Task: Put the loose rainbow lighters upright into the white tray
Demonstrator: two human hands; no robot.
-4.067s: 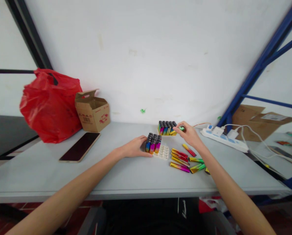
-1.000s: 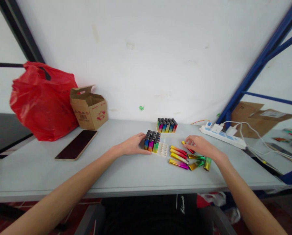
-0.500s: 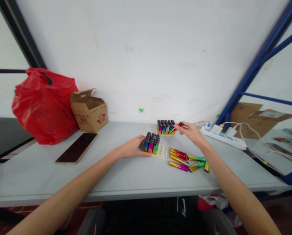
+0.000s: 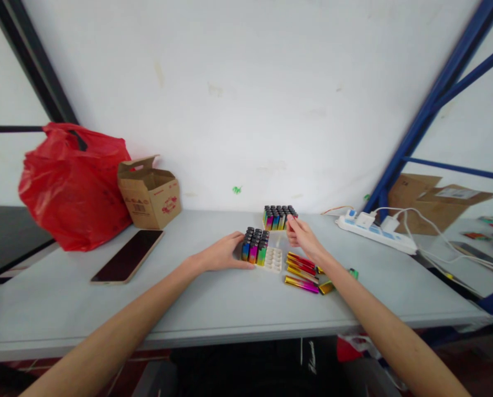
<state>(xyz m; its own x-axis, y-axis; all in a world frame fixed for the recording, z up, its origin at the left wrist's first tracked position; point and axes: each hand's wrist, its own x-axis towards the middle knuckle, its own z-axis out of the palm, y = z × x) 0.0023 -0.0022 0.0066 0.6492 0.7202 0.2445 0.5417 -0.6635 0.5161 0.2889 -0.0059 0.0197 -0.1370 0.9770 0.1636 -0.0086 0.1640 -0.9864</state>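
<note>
My left hand (image 4: 223, 252) curls round the left side of the front white tray (image 4: 274, 260), its thumb along the near edge. Rows of shiny multicoloured lighters (image 4: 253, 251) with black tops stand upright in the left part of this tray; round sockets show on the right. My right hand (image 4: 301, 234) is closed in a pinch above the tray's back right corner. The fingers mostly hide what they hold, which looked like a red lighter earlier. Behind it stands a second block of upright lighters (image 4: 276, 219). Several shiny gold, red and purple tubes (image 4: 302, 270) lie right of the front tray.
A dark phone (image 4: 128, 256), an open cardboard box (image 4: 151, 193) and a red plastic bag (image 4: 75, 187) are on the left. A white power strip (image 4: 374, 234) with plugs and cables lies on the right. The wall (image 4: 246, 110) stands behind the table.
My right hand has moved left and towards me from the rear block, closer to the front tray; the red lighter is now mostly hidden. My left hand keeps its place.
</note>
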